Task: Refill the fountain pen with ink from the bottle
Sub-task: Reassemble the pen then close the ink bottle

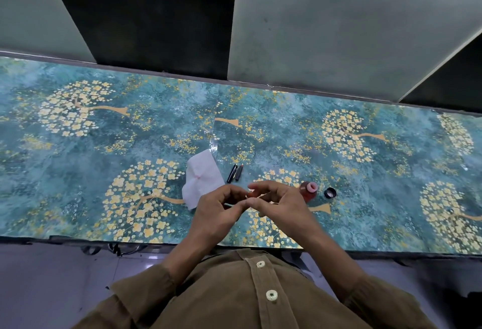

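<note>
Red ink bottle (309,191) stands uncapped right of centre, ready for filling, while your left hand (216,210) and right hand (280,204) pinch a small pen part (254,195) between them.

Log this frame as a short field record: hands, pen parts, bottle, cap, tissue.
hands: left hand and right hand meet above the table, fingers pinching a small pen part, mostly hidden
pen parts: two dark pieces lie side by side beyond the hands
bottle: ink bottle open, upright, right of the hands
cap: bottle cap off, right of the bottle
tissue: white tissue left of the pen pieces
</note>
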